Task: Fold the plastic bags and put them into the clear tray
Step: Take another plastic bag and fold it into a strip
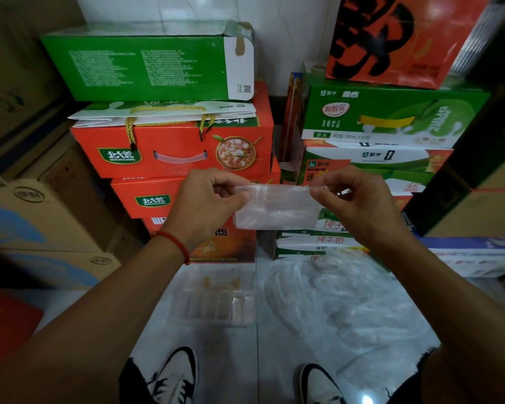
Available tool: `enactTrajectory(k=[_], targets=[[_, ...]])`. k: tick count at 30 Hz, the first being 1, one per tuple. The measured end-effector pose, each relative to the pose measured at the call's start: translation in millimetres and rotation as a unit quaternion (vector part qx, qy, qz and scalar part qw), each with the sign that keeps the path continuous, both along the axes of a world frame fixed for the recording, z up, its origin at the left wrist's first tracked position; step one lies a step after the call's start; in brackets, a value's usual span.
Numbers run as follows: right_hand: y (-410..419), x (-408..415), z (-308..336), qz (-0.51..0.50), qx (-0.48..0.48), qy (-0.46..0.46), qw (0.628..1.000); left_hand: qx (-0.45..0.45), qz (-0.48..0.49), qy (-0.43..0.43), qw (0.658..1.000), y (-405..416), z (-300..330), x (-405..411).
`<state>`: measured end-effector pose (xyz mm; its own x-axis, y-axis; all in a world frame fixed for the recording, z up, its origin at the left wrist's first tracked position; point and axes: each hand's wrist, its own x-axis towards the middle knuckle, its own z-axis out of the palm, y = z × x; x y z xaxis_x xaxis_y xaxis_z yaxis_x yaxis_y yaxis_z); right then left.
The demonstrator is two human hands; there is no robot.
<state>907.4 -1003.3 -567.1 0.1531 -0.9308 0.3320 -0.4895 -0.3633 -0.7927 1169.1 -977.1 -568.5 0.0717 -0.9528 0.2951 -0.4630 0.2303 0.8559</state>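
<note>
A folded clear plastic bag (276, 207) hangs in the air at chest height as a small flat rectangle. My left hand (207, 204) pinches its upper left corner and my right hand (354, 199) pinches its upper right corner. Below on the floor lies the clear tray (216, 306), with several ribbed compartments; folded plastic seems to sit at its right end. A loose heap of clear plastic bags (341, 295) is spread on the floor to the right of the tray.
Stacked red gift boxes (172, 150) and a green carton (146, 65) rise behind the tray. Green and white milk cartons (382, 118) stand at the right. Brown cardboard boxes (41, 217) line the left. My two shoes (175, 377) stand on the pale tiled floor.
</note>
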Motion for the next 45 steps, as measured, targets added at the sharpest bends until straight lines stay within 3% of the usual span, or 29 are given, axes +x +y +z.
enactTrajectory(k=[6, 14, 19, 27, 31, 36, 39, 45], targets=[[-0.4, -5.1, -0.9, 0.034, 0.015, 0.072, 0.997, 0.028, -0.035, -0.047, 0.998, 1.4, 2.3, 0.9], [16.4, 41.0, 1.8, 0.131, -0.083, 0.124, 0.98, 0.046, -0.105, -0.126, 0.985, 13.3, 7.6, -20.4], [10.0, 33.7, 1.9, 0.147, -0.049, 0.106, 0.982, 0.083, -0.093, -0.05, 0.991, 11.1, 10.1, -12.5], [14.0, 25.9, 7.3, 0.153, -0.019, 0.098, 0.983, 0.097, -0.117, -0.085, 0.985, 12.5, 13.3, -12.6], [13.7, 33.3, -1.0, 0.173, -0.028, 0.158, 0.972, 0.095, -0.124, -0.082, 0.984, 12.3, 13.0, -13.4], [11.8, 29.5, 3.7, 0.144, 0.023, 0.074, 0.987, 0.139, -0.134, -0.011, 0.981, 16.3, 16.1, -13.4], [10.6, 24.9, 7.8, 0.114, 0.051, 0.009, 0.992, 0.178, -0.167, -0.036, 0.969, 16.9, 14.9, -13.5], [12.8, 13.2, 11.2, 0.125, 0.092, -0.032, 0.987, 0.089, -0.121, -0.072, 0.986, 14.6, 12.3, -13.8]])
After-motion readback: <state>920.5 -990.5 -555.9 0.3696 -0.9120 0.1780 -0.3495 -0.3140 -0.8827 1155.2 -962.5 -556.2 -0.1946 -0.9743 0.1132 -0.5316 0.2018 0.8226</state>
